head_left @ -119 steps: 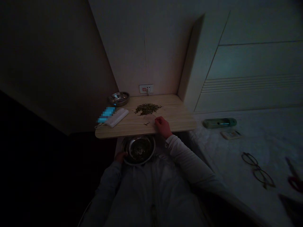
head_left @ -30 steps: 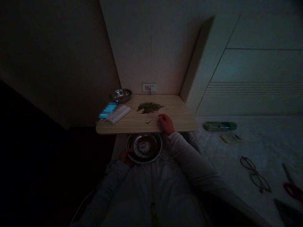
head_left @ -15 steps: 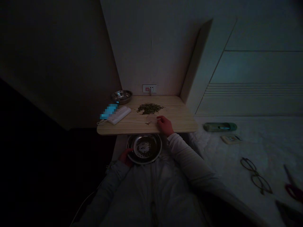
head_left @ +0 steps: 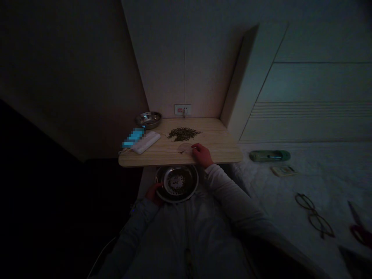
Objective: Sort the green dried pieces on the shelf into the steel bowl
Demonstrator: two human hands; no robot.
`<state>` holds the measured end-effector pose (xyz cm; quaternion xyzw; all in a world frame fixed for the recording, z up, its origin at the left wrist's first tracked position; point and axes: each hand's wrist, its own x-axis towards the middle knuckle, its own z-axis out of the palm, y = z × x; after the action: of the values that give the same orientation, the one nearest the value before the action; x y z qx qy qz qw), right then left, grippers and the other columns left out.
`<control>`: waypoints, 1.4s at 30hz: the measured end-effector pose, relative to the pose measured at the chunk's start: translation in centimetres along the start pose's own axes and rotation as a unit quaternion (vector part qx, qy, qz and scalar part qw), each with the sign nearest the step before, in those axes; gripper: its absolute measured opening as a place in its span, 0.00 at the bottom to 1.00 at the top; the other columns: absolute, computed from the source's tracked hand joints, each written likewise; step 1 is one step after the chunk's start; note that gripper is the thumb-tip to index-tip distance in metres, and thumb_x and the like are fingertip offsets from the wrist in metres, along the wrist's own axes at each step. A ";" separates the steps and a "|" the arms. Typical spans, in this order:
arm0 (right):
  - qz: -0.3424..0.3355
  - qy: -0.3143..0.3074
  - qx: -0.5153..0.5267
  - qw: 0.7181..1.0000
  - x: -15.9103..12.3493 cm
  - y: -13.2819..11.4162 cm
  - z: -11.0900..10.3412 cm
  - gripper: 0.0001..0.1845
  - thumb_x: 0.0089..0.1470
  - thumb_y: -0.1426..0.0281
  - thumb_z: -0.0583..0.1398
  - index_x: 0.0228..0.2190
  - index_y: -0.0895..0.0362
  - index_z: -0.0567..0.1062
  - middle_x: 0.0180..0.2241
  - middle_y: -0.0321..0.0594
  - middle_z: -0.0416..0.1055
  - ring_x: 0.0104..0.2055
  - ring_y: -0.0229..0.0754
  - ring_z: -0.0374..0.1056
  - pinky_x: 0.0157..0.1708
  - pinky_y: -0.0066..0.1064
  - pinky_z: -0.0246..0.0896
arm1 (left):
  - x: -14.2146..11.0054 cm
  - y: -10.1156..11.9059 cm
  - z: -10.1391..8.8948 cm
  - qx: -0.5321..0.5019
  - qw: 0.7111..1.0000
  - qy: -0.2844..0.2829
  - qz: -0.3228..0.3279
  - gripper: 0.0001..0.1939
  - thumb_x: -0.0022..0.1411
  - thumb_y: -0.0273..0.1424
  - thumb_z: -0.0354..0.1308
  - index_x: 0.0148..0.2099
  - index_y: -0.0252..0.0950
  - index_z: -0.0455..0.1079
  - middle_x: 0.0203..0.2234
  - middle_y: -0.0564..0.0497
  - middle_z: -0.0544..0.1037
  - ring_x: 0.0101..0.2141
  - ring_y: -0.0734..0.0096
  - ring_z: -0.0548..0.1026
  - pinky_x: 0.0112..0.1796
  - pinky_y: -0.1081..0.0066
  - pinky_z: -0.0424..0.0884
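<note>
Grasped at its left rim by the left hand [head_left: 155,194], a wide round silver metal bowl [head_left: 194,184] is held in the lower centre of the frame, just below the front edge of a pale wood-grain tabletop [head_left: 215,153]. Small dark grains [head_left: 176,189] are scattered over its bottom. By the right hand [head_left: 202,155], a thin, clear, round disc [head_left: 185,147] is pinched at its right edge between thumb and fingers, above the tabletop near the centre of the frame. A few loose dark bits [head_left: 181,152] are seen at the disc's lower edge; whether they are covered by it cannot be told. Just beyond the disc, a loose heap of small dark green grains [head_left: 183,134] is spread.

At the left end of the tabletop, a white power strip [head_left: 147,142] is set beside a blurred bright blue patch [head_left: 133,138], and a smaller silver metal bowl [head_left: 157,119] is placed behind them. Above, a white wall socket [head_left: 183,109] is mounted. On the white bedding [head_left: 261,186] at right, a green translucent bottle [head_left: 269,156], a pale flat rectangular object [head_left: 283,171], thin-framed glasses [head_left: 314,215] and red-handled scissors [head_left: 361,234] are laid apart.
</note>
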<state>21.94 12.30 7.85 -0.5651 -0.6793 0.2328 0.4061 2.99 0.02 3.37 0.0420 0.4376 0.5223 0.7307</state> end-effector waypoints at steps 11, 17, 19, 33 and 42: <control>-0.012 -0.030 0.010 0.999 0.0 0.2 -0.1 0.11 0.39 0.70 0.51 0.27 0.57 0.70 0.19 0.33 0.63 0.24 0.34 0.57 0.25 0.24 0.49 | 0.2 0.0 -0.2 0.011 1.000 -0.006 -0.009 0.10 0.47 0.25 0.47 0.23 0.33 0.69 0.15 0.48 0.75 0.31 0.63 0.73 0.40 0.63 0.64; -0.008 -0.028 0.054 0.998 0.1 0.7 0.1 0.11 0.39 0.69 0.50 0.26 0.57 0.69 0.19 0.32 0.63 0.22 0.33 0.56 0.24 0.24 0.49 | 0.4 -0.1 -0.3 0.003 1.000 -0.001 -0.002 0.09 0.47 0.25 0.47 0.23 0.32 0.69 0.16 0.47 0.75 0.31 0.62 0.73 0.40 0.63 0.64; -0.004 -0.024 0.062 0.998 0.2 0.7 0.1 0.11 0.39 0.69 0.50 0.26 0.58 0.69 0.19 0.32 0.63 0.22 0.32 0.55 0.24 0.24 0.49 | 0.5 0.0 -0.4 0.002 1.000 -0.003 -0.010 0.10 0.47 0.25 0.47 0.23 0.31 0.70 0.16 0.46 0.75 0.32 0.61 0.73 0.40 0.63 0.64; 0.005 -0.016 0.090 0.996 0.1 0.6 -0.1 0.08 0.39 0.67 0.49 0.20 0.58 0.65 0.17 0.31 0.60 0.23 0.32 0.55 0.25 0.24 0.49 | 0.8 0.0 -0.9 0.011 0.999 -0.033 -0.021 0.10 0.47 0.26 0.47 0.22 0.33 0.70 0.17 0.48 0.76 0.28 0.64 0.74 0.38 0.65 0.65; -0.012 -0.061 0.081 0.995 0.1 0.9 -0.1 0.09 0.39 0.66 0.50 0.20 0.59 0.65 0.17 0.31 0.59 0.22 0.32 0.54 0.23 0.24 0.48 | 0.5 0.0 -0.6 -0.008 1.000 -0.009 -0.018 0.08 0.45 0.24 0.49 0.24 0.31 0.70 0.16 0.46 0.75 0.31 0.61 0.73 0.38 0.63 0.65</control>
<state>22.61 12.64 7.23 -0.5069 -0.6884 0.3161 0.4114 2.62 0.20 2.66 0.0331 0.4275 0.5122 0.7442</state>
